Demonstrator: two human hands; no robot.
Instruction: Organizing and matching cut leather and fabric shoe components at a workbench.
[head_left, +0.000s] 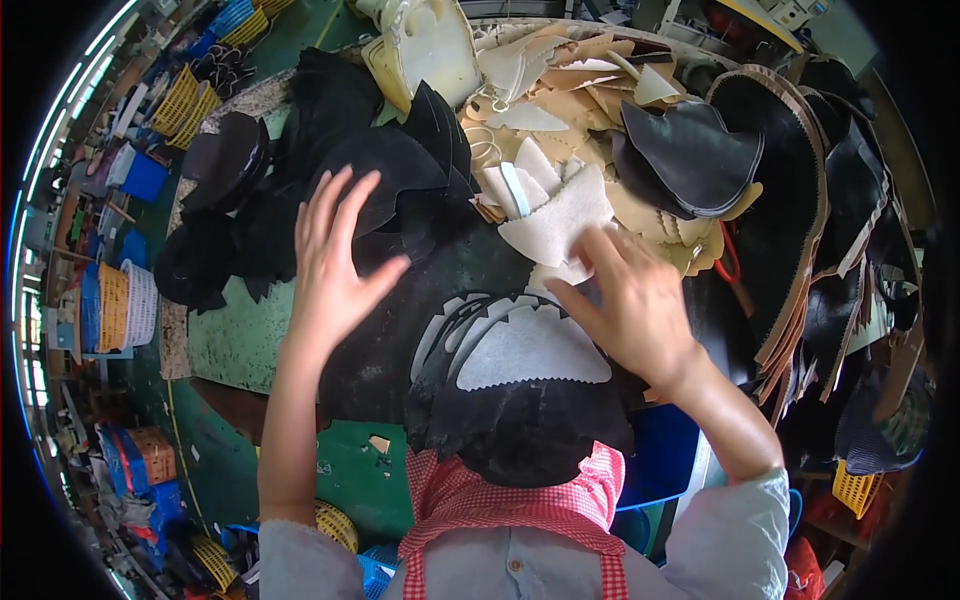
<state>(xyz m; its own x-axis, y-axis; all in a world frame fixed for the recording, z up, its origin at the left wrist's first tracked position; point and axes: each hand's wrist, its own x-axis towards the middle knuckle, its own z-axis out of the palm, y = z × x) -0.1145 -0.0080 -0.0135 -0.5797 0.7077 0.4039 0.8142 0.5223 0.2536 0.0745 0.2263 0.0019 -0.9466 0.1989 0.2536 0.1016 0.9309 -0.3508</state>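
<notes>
My left hand point(335, 255) is raised with fingers spread and nothing in it, beside a heap of black cut pieces point(375, 155). My right hand point(640, 305) has its thumb and fingers closed on the lower edge of a white felt-like piece point(555, 222) with curved sides. More such white pieces lie under it; the fingertips are partly hidden. Between my forearms, at the near table edge, rest several overlapping black pieces point(520, 425). On top of these is a white half-round patch point(535, 352) with a zigzag lower edge.
Tan and cream offcuts point(580, 85) pile up at the back, beside a cream container point(425, 50). Stacked dark curved pieces point(690, 160) lie at the back right. Red-handled scissors point(729, 255) are near them. Long zigzag-edged black pieces point(790, 230) hang at the right.
</notes>
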